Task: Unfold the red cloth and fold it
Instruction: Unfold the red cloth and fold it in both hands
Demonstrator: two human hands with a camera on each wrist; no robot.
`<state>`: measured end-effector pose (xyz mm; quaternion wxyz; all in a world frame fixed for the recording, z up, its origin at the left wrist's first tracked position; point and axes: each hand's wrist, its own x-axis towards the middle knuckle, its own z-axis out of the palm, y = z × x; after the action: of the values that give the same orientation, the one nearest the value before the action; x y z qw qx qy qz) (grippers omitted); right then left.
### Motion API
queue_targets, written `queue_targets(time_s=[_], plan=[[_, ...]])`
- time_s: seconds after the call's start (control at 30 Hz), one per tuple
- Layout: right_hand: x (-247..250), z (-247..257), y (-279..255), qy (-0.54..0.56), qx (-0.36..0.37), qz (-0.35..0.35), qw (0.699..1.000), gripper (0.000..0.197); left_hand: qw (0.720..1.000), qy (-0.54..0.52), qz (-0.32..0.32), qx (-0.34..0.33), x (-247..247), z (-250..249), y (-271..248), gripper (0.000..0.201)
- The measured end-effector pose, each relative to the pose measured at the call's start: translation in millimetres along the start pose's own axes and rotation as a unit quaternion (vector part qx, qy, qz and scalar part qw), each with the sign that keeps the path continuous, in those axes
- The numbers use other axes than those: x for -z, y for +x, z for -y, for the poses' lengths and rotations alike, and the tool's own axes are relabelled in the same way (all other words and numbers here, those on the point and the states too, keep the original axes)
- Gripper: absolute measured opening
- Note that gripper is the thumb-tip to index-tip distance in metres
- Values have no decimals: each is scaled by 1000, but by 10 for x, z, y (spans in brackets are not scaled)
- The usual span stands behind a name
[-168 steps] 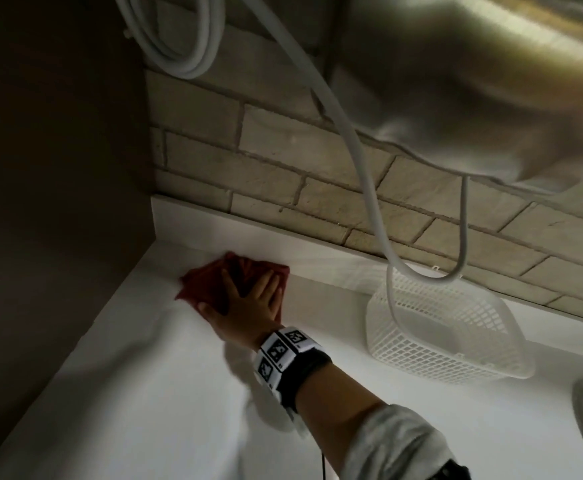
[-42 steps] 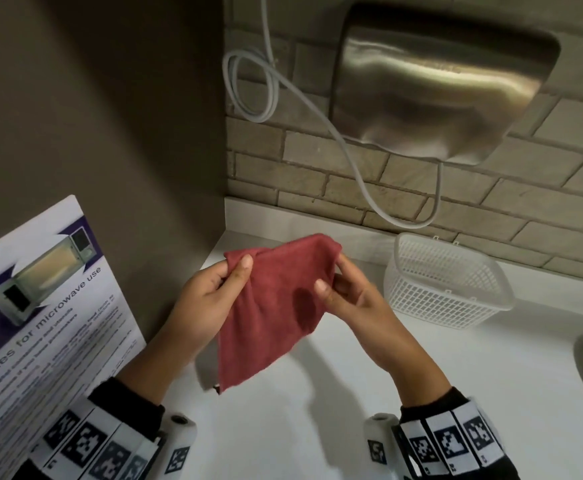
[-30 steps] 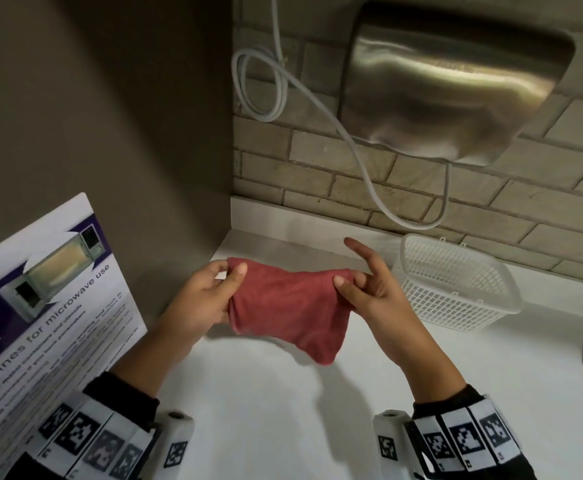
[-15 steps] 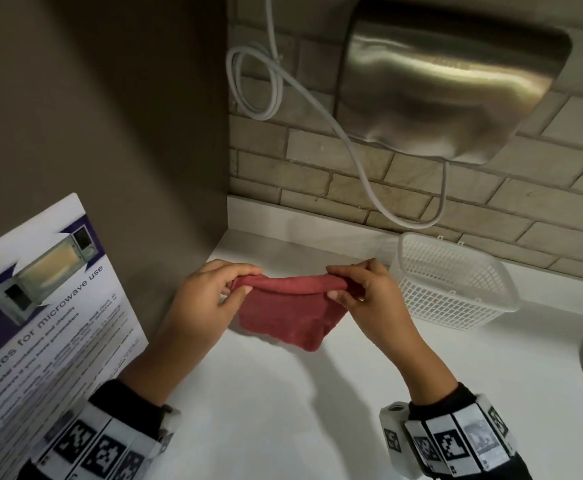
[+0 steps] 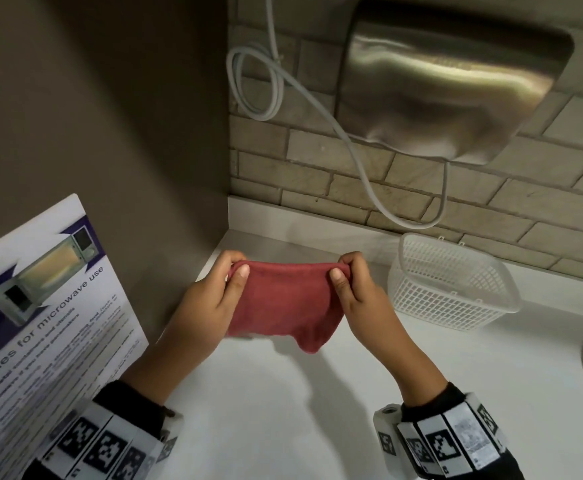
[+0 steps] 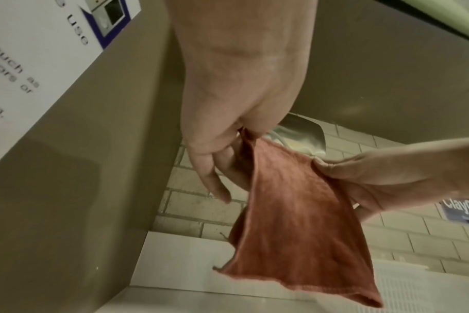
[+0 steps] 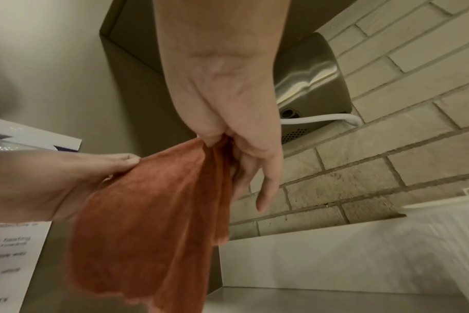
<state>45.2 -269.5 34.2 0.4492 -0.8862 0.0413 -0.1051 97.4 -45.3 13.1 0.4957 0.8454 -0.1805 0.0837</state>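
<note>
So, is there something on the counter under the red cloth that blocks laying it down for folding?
Nothing visible does. Both hands, left hand and right hand, pinch the red cloth above bare white counter. The white basket stands apart, to the right.

Both forearms reach forward over the near part of the counter (image 5: 283,410), hands level and close together. The left hand (image 5: 210,299) pinches one top corner of the red cloth (image 5: 283,306) between thumb and curled fingers; the right hand (image 5: 356,292) pinches the other — its lower fingers apparently hanging loose. Marker-patterned bands wrap both wrists over dark sleeves.
</note>
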Motion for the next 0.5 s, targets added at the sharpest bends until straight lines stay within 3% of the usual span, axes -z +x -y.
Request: queue_targets(time_s=[0.13,0.27,0.37,0.5], plan=[[-29,-4,21,74,-58,-24,995,21,994,-79,13,81,-43,186,52,3],[-6,18,-18,197,-110,-12,974,34,960,-238,13,149,-7,189,74,11],[27,46,-60,236,-102,54,965,57,948,-288,35,129,-4,74,37,18],[65,6,-36,259,-76,39,962,46,981,-167,86,54,15,162,-27,43]])
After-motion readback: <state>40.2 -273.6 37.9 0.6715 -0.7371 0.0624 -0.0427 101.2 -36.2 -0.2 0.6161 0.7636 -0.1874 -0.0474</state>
